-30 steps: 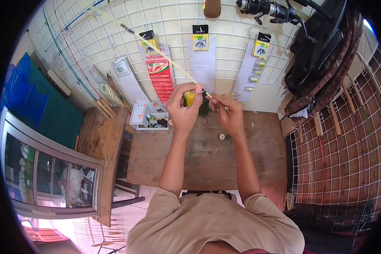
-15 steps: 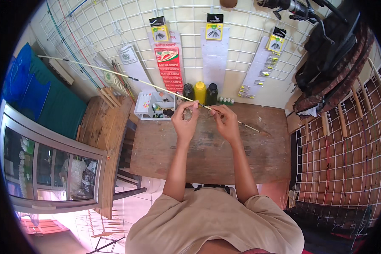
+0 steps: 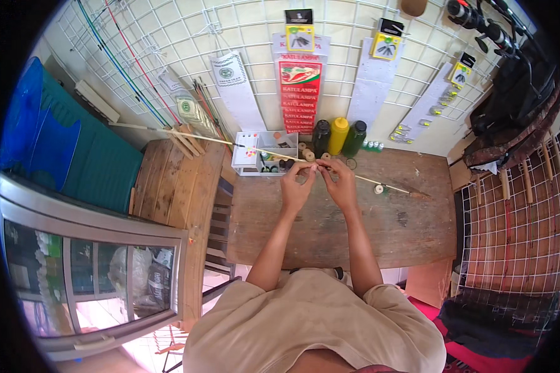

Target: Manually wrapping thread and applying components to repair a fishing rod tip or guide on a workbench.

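Note:
A thin pale fishing rod (image 3: 267, 152) with dark bands runs across in front of me, from the far left to a handle end low over the table at the right. My left hand (image 3: 297, 181) pinches it near the middle. Close beside, my right hand (image 3: 339, 181) is pinched at the same stretch, fingertips almost touching the left ones. Whatever fine material lies between the fingertips is too small to make out. A small white thread spool (image 3: 378, 189) is on the table just right of my right hand, by the rod.
Beyond my hands stand a white organizer tray (image 3: 239, 163), dark bottles (image 3: 354, 138) and a yellow squeeze bottle (image 3: 338, 135) on the wooden table (image 3: 305, 242). White wire grids (image 3: 255, 81) carry packets and rods. A glass-fronted cabinet (image 3: 93, 261) is at my left.
My hands have drawn closer together on the rod. The whole view has shifted, so the table and wall sit farther right. The white spool now shows beside the rod.

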`<state>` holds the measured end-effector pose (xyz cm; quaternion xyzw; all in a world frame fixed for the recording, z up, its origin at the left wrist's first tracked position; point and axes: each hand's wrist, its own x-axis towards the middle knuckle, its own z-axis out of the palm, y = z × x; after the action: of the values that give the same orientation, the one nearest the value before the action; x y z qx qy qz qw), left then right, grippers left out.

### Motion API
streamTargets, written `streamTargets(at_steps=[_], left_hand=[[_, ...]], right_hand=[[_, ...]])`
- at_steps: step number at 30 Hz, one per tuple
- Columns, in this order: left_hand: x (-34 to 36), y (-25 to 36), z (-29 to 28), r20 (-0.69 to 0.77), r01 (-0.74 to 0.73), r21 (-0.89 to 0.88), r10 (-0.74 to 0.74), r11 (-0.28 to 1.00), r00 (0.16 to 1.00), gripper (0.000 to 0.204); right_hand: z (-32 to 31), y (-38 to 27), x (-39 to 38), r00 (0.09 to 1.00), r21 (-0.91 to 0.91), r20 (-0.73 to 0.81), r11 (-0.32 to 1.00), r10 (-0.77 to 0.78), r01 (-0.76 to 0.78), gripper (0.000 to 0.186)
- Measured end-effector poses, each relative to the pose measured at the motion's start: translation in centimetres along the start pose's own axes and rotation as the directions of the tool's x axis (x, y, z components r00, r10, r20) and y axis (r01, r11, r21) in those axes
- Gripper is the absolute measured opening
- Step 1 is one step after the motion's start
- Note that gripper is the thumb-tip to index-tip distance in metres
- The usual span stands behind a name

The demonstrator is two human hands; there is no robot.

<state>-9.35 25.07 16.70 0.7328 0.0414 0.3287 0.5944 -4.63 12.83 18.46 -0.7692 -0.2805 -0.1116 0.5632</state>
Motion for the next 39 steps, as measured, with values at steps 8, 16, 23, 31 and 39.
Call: streamTargets(at_steps=[8,16,23,31,39], left_hand=[[1.6,-3.9,-5.9,0.028,0.118,0.113,-0.122,0.987,0.992,0.011],[1.7,-6.8,-9.6,-0.005,0.251,0.018,-0.251,0.968,0.968,0.011],[1.1,-9.3,-11.3,0.029,0.179,0.046,-0.18,0.983,0.983,0.012],[1.1,-9.9,-12.3,0.02,0.124,0.032,-0.124,0.992,0.992,0.013],[0.7,-9.2,-12.0,0.037,0.218,0.062,-0.22,0.974,0.975,0.013]], right_hand=[[5.2,2.2,-0.9,0.996,-0.196,-0.005,0.976,0.094,-0.093,0.014],[8.3,2.8,-1.1,0.988,-0.252,0.035,0.958,0.149,-0.135,0.014],[12.5,1.4,-1.0,0.994,-0.221,0.1,0.975,0.045,-0.022,0.016],[14.2,1.8,-1.7,0.981,-0.055,0.131,0.989,0.142,-0.136,0.014],[13.7,1.7,-1.5,0.975,-0.027,0.159,0.987,0.158,-0.155,0.01]])
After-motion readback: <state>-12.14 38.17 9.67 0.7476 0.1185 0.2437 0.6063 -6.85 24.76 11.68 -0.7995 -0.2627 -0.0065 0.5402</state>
